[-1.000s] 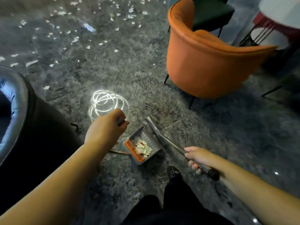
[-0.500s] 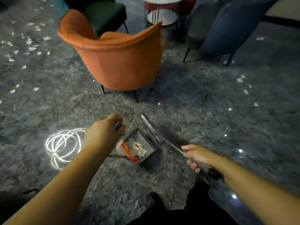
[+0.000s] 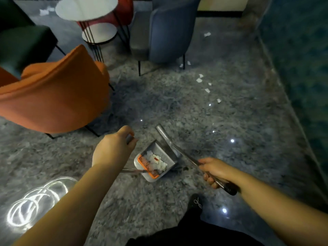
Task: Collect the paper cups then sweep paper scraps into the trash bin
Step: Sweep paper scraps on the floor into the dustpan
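Left hand: the left hand (image 3: 113, 148) is curled round the top of a thin metal handle (image 3: 129, 139), knuckles up, just left of the dustpan (image 3: 156, 160)
Right hand: the right hand (image 3: 213, 172) wraps its fingers round the broom handle (image 3: 188, 158), just right of the dustpan, with the black end grip (image 3: 229, 189) sticking out behind the palm
Dustpan: grey, with an orange comb (image 3: 148, 166) along its near edge; it sits between the two hands and holds a small heap of white paper scraps (image 3: 157, 161)
Broom: its far end (image 3: 161, 131) lies just beyond the dustpan on the grey floor (image 3: 230, 157)
What has changed: over the last second the view has swung right; the orange chair (image 3: 53, 96), then beyond and right of the dustpan, now stands to its left, and the glowing light coil (image 3: 33, 201) has dropped to the near left. Both grips are unchanged
Now in view: loose scraps (image 3: 199, 79) well beyond the dustpan to the right, near the blue chair (image 3: 170, 29)
Meaning for the task: I judge the person has turned toward this fresh patch; sweeping is partway done
Not seen: no trash bin or paper cups appear; a dark shoe (image 3: 196, 203) shows near the dustpan
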A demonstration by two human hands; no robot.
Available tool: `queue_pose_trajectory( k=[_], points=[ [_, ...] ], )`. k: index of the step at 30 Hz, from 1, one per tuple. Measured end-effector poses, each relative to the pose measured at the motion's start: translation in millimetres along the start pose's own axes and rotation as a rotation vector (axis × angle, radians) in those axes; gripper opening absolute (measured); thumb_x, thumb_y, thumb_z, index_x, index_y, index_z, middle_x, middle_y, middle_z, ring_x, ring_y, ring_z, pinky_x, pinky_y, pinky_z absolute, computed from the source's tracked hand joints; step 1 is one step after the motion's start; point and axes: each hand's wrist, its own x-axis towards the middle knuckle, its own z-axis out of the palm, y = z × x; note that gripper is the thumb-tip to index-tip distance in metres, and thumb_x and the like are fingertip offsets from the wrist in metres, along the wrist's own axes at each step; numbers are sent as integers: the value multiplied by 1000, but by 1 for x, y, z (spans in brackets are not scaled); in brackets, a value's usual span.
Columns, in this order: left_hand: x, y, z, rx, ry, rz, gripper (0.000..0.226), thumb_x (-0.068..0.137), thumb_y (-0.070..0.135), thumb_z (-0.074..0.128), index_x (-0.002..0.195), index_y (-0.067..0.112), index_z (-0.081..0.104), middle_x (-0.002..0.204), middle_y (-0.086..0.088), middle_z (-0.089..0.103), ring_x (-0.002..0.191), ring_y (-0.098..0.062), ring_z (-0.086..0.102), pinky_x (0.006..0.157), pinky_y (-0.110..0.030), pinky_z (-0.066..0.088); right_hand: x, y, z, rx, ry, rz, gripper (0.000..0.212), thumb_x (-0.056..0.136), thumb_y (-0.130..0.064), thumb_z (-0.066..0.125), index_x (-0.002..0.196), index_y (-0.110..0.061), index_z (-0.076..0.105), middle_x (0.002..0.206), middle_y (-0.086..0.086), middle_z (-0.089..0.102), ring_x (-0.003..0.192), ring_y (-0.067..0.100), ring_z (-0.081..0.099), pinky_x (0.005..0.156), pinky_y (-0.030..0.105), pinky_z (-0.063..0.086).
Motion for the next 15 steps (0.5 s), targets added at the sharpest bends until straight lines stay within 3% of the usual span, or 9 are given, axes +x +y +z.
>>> queue_pose_trajectory(
  k=[6, 13, 15],
  points=[
    [62, 97, 23, -27, -22, 74, 13, 92, 37, 59, 98, 27, 55, 71, -5, 61, 64, -27, 58, 52, -37, 51, 14, -12, -93, 81, 60, -8, 45, 101, -8, 42, 145, -15, 35, 61, 9, 45, 35, 10, 41, 33, 15, 33],
    [123, 178, 43, -31, -4, 183, 15, 90, 39, 62, 92, 27, 53, 63, 2, 54, 62, -25, 55, 49, -29, 39, 26, -27, -172, 197, 137, -14, 45, 100, -8, 43, 144, -15, 36, 62, 10, 48, 34, 10, 42, 33, 15, 34],
    [142, 195, 46, -28, 13, 221, 17, 90, 39, 63, 94, 25, 56, 64, -1, 56, 64, -29, 57, 51, -31, 43, 33, -33, -188, 234, 166, -8, 45, 99, -9, 44, 143, -16, 37, 63, 10, 49, 38, 12, 43, 33, 17, 35]
  ],
)
